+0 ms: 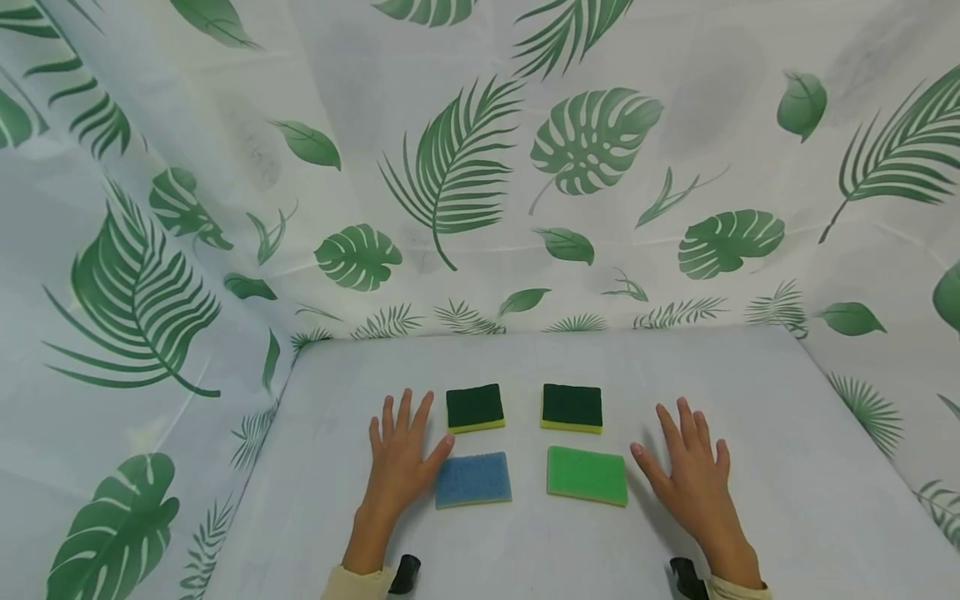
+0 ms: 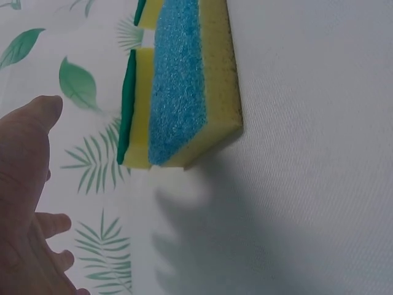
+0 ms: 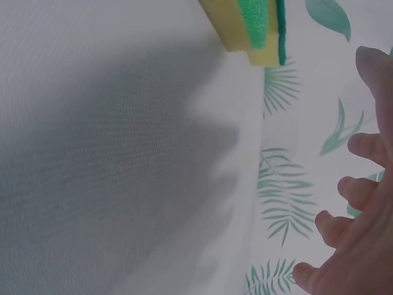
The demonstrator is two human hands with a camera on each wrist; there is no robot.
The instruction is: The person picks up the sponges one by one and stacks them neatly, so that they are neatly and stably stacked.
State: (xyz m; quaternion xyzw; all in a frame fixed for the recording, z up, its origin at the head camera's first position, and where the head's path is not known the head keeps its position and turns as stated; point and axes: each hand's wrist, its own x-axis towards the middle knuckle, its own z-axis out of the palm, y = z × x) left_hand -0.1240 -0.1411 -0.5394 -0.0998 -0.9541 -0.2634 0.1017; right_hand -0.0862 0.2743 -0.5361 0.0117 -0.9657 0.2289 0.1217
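As the left hand (image 1: 402, 458) and right hand (image 1: 692, 479) hover, fingers spread, the grainy blue sponge (image 1: 474, 481) and green sponge (image 1: 587, 476) lie between them on the tabletop (image 1: 525, 554), oblong, long axes running roughly left-right, two dark-topped sponges (image 1: 476, 406) beyond.

Near left sponge (image 1: 473, 480): blue, yellow
Near right sponge (image 1: 587, 476): bright green, yellow
Far sponges (image 1: 475, 407): dark green, yellow
Backdrop (image 1: 465, 54): white, green leaves
Tabletop (image 1: 528, 546): white

Booth (image 1: 675, 50) with leaf-print walls (image 1: 480, 167)
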